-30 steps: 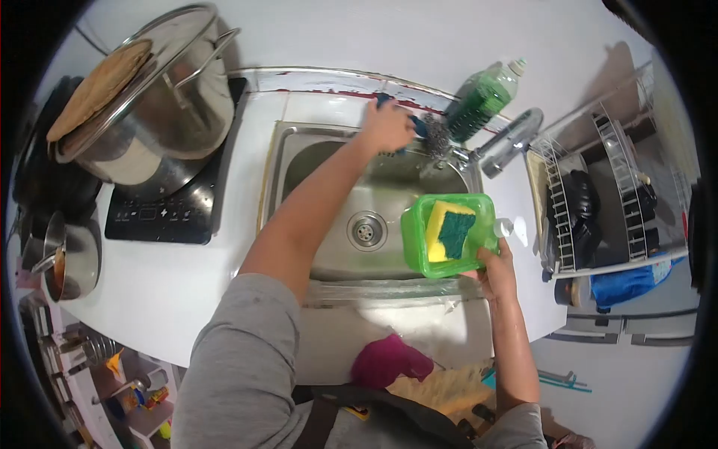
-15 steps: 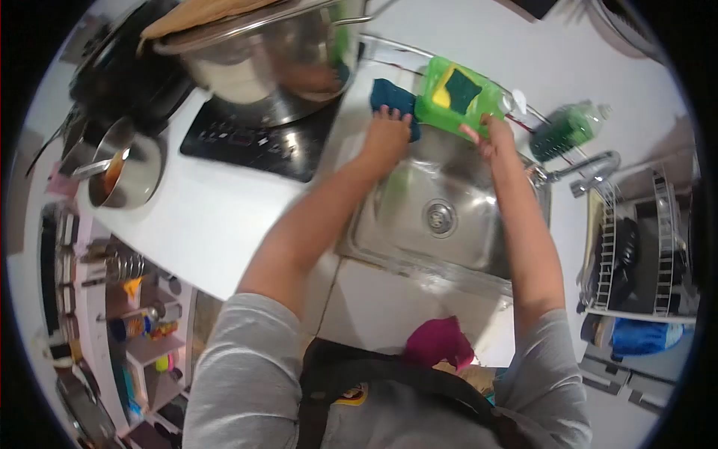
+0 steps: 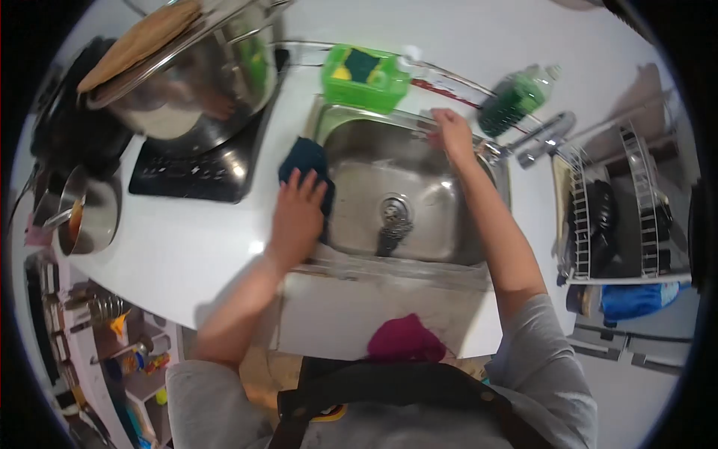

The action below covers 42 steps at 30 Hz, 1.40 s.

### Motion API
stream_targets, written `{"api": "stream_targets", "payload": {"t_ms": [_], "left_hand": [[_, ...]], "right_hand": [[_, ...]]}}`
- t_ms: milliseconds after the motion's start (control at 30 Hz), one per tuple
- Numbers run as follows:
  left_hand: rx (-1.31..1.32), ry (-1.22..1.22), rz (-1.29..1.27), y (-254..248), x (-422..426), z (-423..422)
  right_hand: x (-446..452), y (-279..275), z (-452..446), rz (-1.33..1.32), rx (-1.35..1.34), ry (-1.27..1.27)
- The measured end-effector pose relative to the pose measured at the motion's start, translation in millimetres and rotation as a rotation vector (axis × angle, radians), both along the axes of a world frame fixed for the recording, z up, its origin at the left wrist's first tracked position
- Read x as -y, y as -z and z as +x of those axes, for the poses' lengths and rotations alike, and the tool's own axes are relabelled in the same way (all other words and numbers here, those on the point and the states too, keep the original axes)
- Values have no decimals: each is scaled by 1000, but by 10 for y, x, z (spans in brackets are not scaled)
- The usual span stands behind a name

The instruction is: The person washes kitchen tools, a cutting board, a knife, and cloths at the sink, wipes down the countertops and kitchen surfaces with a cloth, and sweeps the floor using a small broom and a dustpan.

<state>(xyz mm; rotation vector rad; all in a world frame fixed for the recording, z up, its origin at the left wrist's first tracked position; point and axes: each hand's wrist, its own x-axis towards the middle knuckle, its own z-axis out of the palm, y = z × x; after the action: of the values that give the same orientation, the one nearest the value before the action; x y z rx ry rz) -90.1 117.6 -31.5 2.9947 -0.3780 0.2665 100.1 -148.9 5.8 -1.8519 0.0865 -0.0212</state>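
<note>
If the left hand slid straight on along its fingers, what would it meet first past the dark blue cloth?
Probably the translucent green plastic tub, behind the back left corner of the stainless steel sink; the left hand points roughly that way, though depth is unclear.

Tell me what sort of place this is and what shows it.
Most likely a home kitchen: there's a stainless-steel sink, a large metal pot on a black electric cooktop, and a wire dish rack on the right.

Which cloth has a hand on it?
The dark blue cloth at the sink: the left hand is on it. No hand touches the magenta cloth.
</note>
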Motion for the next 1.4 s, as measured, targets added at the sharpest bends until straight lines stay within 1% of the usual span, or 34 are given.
{"api": "stream_targets", "payload": {"t_ms": [33,67,100,200,233,300,333,367,400,433,533,567,600,700,800,833,867,900,933,967,1000,1033,1067,1100,1167,1200,1267,1300,1333,1367,1400], "left_hand": [[81,-5,15,69,8,258],[92,18,27,137,6,556],[171,46,-52,3,73,766],[-33,-111,-377,-613,555,1127],[38,-50,-427,-752,743,1233],[172,68,-524,-954,1118,1402],[172,96,-555,-1018,1294,1486],[172,125,-583,-1084,1464,1569],[171,159,-607,-1144,1619,1634],[174,174,-644,-1158,1755,1682],[94,131,-636,-1254,2010,1784],[58,117,-659,-1263,2040,1830],[61,101,-614,-1296,2058,1871],[78,88,-519,-1294,2033,2069],[21,97,-512,-1402,2066,2307],[-38,132,-554,-1517,2149,2322],[-82,223,-628,-1492,2243,2448],[-125,310,-708,-1466,2363,2605],[-196,426,-870,-1396,2540,2738],[-227,575,-938,-1237,2753,2950],[-406,674,-897,-1284,2942,2972],[-347,875,-670,-1191,3100,3138],[-233,1058,-511,-1117,3282,3239],[-569,685,-584,-954,3619,3341],[-545,773,-438,-706,4028,3410],[-359,989,-383,-402,4205,3564],[-419,1017,-191,-192,4294,3564],[-255,1139,-248,25,4291,3664],[-92,1254,-303,539,4343,3897],[72,1365,-355,840,4368,3987],[-119,1255,-432,688,4227,3826]], "right_hand": [[220,-7,-96,-67,5,-35],[421,-27,-192,-129,10,-73],[640,-75,-296,-167,-44,-77],[1496,-323,-424,-242,-226,-62],[1817,-408,-354,-240,-297,-42],[2248,-614,-210,-230,117,165],[2402,-779,-10,-337,231,229],[2322,-1085,59,-352,349,263],[2297,-1303,239,-389,436,212],[2100,-1560,291,-356,512,206],[1898,-1940,815,-722,622,60],[1868,-1952,1012,-918,550,-44],[1854,-1927,1155,-1111,472,-151],[1813,-1679,1073,-950,637,152],[2178,-1456,902,-853,876,299],[2264,-1517,684,-789,761,311],[2324,-1661,401,-728,647,315],[2362,-1744,188,-727,624,366],[2403,-1796,15,-729,600,415],[2475,-1808,-99,-780,665,456],[2552,-1815,-195,-830,733,501],[2612,-1815,-297,-800,717,509],[2665,-1817,-400,-772,702,518],[2712,-1830,-511,-818,666,512],[2765,-1860,-713,-878,570,500],[2782,-1872,-794,-892,509,493],[2834,-1886,-887,-930,462,455],[2821,-1905,-908,-904,419,448],[2845,-1904,-887,-900,413,437],[2900,-1902,-864,-893,404,431],[2941,-1903,-837,-884,399,426]]}}
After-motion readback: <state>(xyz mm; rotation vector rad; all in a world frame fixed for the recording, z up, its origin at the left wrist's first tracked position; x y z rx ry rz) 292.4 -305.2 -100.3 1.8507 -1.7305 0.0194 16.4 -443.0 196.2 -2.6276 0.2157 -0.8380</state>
